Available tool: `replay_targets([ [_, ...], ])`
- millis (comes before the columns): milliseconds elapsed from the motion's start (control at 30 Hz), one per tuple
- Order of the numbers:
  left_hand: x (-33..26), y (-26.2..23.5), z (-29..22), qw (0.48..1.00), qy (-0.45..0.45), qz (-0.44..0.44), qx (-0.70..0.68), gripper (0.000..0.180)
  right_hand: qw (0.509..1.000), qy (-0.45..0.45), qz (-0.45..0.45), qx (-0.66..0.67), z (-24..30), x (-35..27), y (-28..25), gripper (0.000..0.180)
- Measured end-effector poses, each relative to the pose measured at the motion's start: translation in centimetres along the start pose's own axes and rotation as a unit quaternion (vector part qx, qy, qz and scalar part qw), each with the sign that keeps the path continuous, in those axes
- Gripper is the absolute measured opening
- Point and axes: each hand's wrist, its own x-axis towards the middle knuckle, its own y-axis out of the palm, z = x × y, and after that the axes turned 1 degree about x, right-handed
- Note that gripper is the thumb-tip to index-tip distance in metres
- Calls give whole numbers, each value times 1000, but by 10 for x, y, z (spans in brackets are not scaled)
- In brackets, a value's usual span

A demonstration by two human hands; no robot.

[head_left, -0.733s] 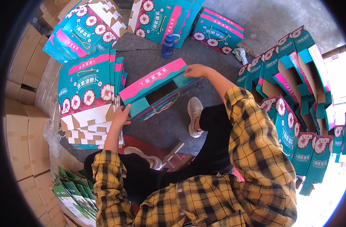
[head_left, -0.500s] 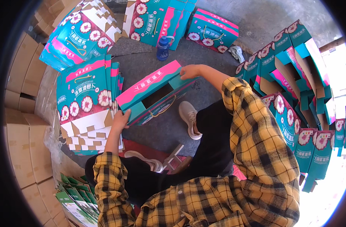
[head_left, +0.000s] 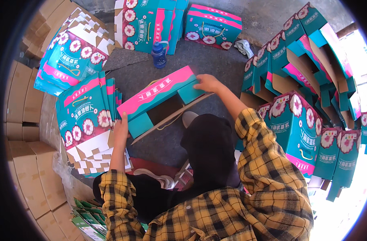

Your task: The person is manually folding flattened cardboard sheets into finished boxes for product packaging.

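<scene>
In front of me a teal and pink carton [head_left: 161, 89] hangs above the floor, tilted with its open side facing up toward me. Two teal end flaps stand at the ends of its dark opening, and a yellow cord handle loops below its near edge. My left hand [head_left: 120, 130] grips the carton's left end, thumb on the corner. At the other end my right hand [head_left: 207, 83] is closed on the right corner, by the teal flap. Some fingers of both hands are hidden behind the cardboard.
Flat printed cartons [head_left: 85, 114] lie stacked at left, with another bundle [head_left: 69, 60] behind. A blue bottle [head_left: 159, 56] and a closed carton [head_left: 213, 27] stand at the back. Open cartons [head_left: 300, 68] crowd the right. Brown boxes [head_left: 39, 172] line the far left.
The carton has rolled in my hands, so its near printed panel now shows almost edge-on and its opening looks wider. My right knee has come up under it, covering most of the shoe.
</scene>
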Motion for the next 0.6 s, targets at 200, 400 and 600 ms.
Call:
replay_targets([
  [200, 3, 53, -40, 993, 112, 18, 42, 60, 964, -68, -253, 44, -59, -62, 6, 42],
  [400, -1, 152, -89, 937, 291, 169, -95, 65, 886, 88, -447, 85, -147, -104, 60, 40],
  [600, 26, 254, -68, 941, 17, 296, -164, 69, 815, 276, -396, 320, -237, -112, 123, 40],
])
